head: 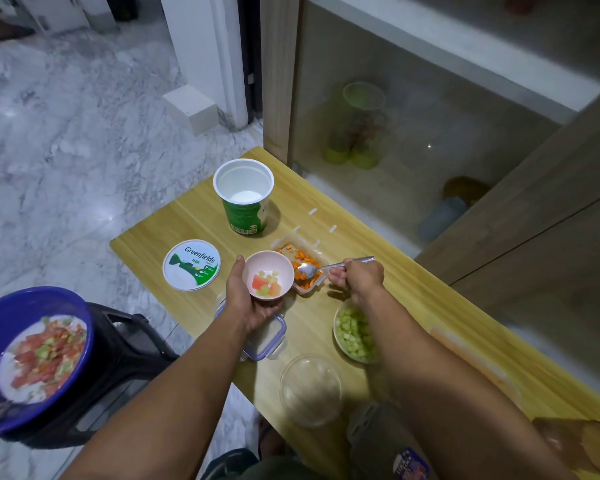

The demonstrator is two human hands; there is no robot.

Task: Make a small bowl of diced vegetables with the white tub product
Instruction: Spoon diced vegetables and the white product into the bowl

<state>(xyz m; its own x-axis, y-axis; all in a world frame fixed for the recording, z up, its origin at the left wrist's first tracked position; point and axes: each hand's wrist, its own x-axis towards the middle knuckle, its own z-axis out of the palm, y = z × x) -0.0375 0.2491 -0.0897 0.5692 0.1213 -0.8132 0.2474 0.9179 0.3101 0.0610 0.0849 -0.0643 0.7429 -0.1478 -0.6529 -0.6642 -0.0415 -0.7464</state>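
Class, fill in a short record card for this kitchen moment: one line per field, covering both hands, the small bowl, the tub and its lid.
left hand: cradles the pink bowl from below
pink bowl: holds a few red and green cubes
right hand: pinches a spoon handle
spoon: bowl end over the diced carrot container
yogurt tub: upright, open, white product low inside
lid: flat on the table, left of the pink bowl
cucumber bowl: near the right forearm

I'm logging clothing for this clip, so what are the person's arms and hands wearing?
Nothing visible: both forearms are bare up to the frame edge, no sleeves showing. The left hand and right hand wear no gloves, and no rings, watch or bracelet can be seen.
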